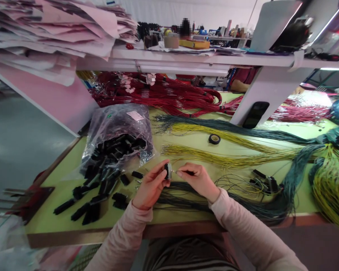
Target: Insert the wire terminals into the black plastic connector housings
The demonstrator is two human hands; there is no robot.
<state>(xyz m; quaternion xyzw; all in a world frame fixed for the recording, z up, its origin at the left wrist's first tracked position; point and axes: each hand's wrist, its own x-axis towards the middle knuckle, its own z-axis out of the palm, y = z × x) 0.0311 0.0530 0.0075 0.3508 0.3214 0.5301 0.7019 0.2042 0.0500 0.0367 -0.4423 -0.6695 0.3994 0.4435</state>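
Note:
My left hand (pixel 151 187) is closed on a small black connector (pixel 167 171), held up just above the green table (pixel 186 143). My right hand (pixel 196 180) pinches the end of a dark wire (pixel 186 172) right beside the connector's face. The wire runs down into a bundle of dark green wires (pixel 183 195) lying under both hands. Both sleeves are pale pink.
A clear plastic bag (pixel 118 131) spills several black connectors (pixel 101 188) at left. Yellow wires (pixel 228 158), red wires (pixel 164 94) and dark green wires (pixel 243 130) lie across the table, with a black tape roll (pixel 214 139). A white shelf (pixel 186 60) with paper stacks (pixel 53 26) overhangs.

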